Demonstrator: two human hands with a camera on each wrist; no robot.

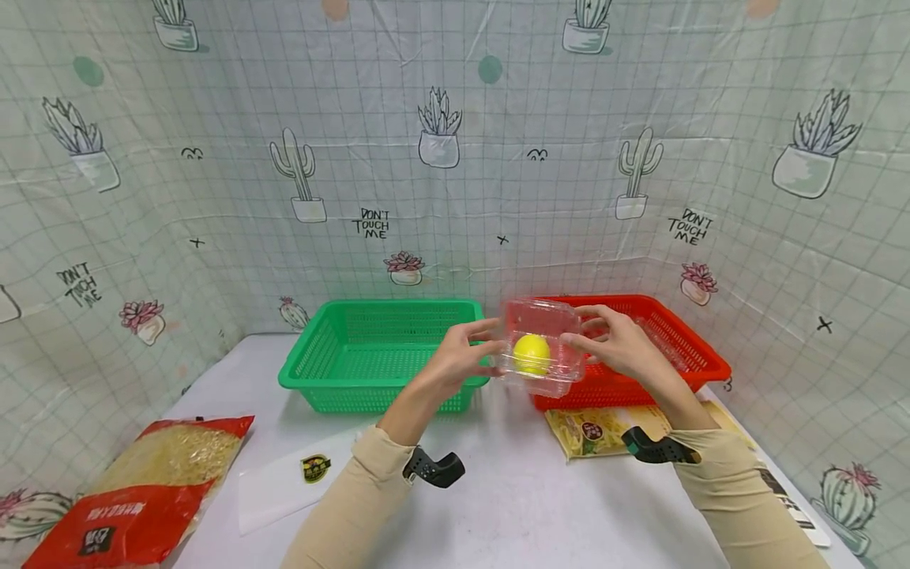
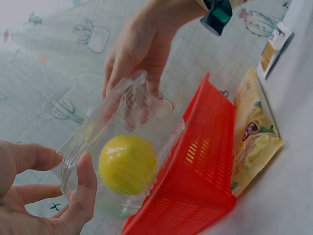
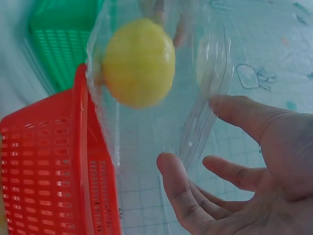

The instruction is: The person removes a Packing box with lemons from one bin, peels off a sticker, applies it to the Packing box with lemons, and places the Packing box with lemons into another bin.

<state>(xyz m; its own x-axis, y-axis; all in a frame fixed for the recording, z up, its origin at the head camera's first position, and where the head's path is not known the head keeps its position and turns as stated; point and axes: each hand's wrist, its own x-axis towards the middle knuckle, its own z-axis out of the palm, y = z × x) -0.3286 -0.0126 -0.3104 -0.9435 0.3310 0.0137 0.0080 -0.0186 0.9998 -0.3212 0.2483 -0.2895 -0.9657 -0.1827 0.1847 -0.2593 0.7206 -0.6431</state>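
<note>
Yellow fruit: a round, smooth yellow fruit (image 1: 532, 354) sits inside the box I hold up.
Clear box: a clear, ridged plastic box (image 1: 543, 318) is tilted above the table, in front of the red basket's left end; I cannot tell whether its lid is fastened.
Left hand: my left hand (image 1: 458, 356) pinches the box's left edge between thumb and fingers.
Right hand: my right hand (image 1: 618, 344) pinches the opposite edge, thumb and fingertips on either side of the plastic.
Red basket: a red, slotted plastic basket (image 1: 611, 391) stands behind my right hand, with clear plastic (image 1: 661, 345) inside.
Green basket: a green, slotted plastic basket (image 1: 377, 399) stands to its left.
Yellow packet: a flat, printed yellow packet (image 1: 583, 433) lies in front of the red basket.
Far left: a red-and-clear bag (image 1: 149, 494) of pale yellow contents, near a white sheet (image 1: 284, 490) with a dark emblem.
Table: a white table (image 1: 498, 506) carries all these.
</note>
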